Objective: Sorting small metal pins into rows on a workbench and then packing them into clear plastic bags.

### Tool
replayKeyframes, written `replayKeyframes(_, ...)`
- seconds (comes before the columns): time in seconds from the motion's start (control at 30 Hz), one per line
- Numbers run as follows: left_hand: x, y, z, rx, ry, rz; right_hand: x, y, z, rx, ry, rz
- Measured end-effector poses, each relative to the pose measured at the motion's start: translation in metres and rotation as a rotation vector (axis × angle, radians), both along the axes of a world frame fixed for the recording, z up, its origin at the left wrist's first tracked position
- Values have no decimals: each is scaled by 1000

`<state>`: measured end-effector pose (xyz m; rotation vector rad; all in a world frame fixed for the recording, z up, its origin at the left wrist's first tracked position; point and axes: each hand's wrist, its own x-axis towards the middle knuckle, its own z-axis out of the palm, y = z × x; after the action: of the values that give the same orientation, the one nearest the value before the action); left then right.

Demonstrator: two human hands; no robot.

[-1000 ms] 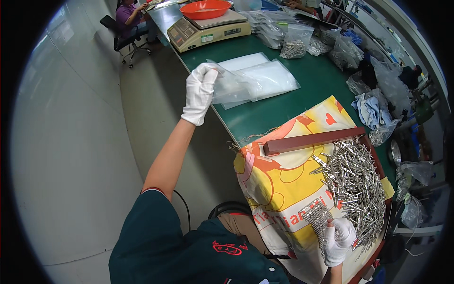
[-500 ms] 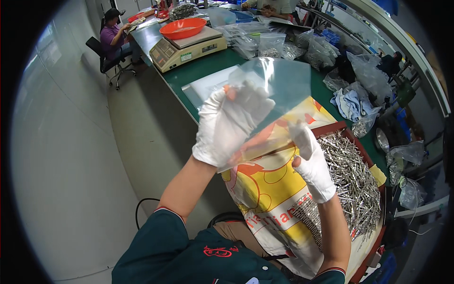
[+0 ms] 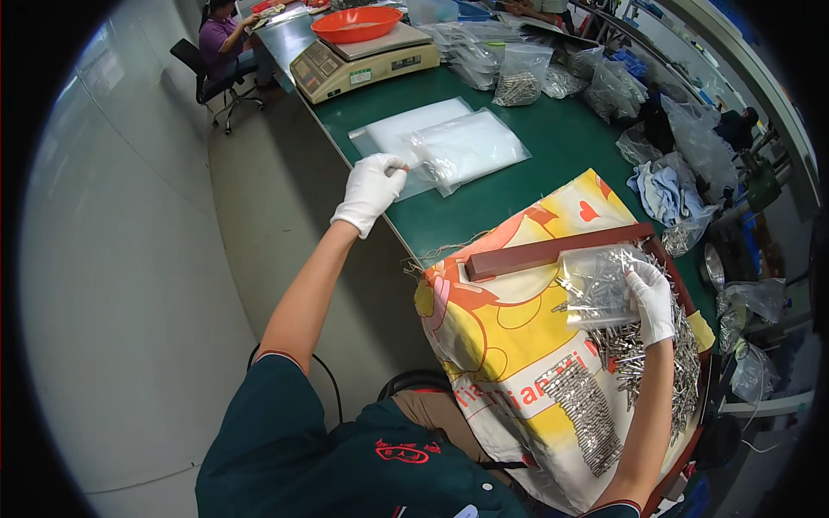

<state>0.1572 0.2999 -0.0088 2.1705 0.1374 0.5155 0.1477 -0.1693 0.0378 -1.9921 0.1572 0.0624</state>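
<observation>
My left hand [image 3: 371, 194], in a white glove with bare fingertips, is at the table's left edge. Its fingers are pinched together beside a stack of clear flat plastic bags [image 3: 471, 148]; whether they grip a bag edge I cannot tell. My right hand [image 3: 652, 304], gloved the same way, holds a clear plastic bag [image 3: 596, 281] by its right side above a red-brown tray [image 3: 553, 252]. Slim metal pins [image 3: 648, 371] lie heaped in the tray. Some show through the bag; whether any are inside it is unclear. Neat rows of metal pins [image 3: 580, 413] lie on a printed yellow-and-white cloth [image 3: 492, 345].
A weighing scale [image 3: 363, 65] bearing an orange bowl [image 3: 358, 24] stands at the far left of the green table [image 3: 561, 142]. Filled plastic bags [image 3: 522, 73] line the back, and a blue cloth [image 3: 661, 194] lies at right. Another person [image 3: 223, 39] sits beyond, near a chair [image 3: 203, 73].
The clear plastic bag, earlier spread up before both hands, is now low over the tray in my right hand. My left hand has drawn away from it, toward the bag stack.
</observation>
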Motion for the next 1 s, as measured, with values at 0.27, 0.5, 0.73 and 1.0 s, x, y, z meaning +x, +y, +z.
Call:
replayKeyframes(0.27,24,-13,-10,503,-351,-205,15,10,18,172,-304,47)
replayKeyframes(0.5,54,-19,0,857,-524,-313,40,-17,17,330,-322,96)
replayKeyframes(0.73,66,-10,5,921,-616,-427,47,-11,-29,-436,-317,-9)
replayKeyframes(1.0,59,-4,4,684,-616,-415,28,39,7,-1075,-913,-195)
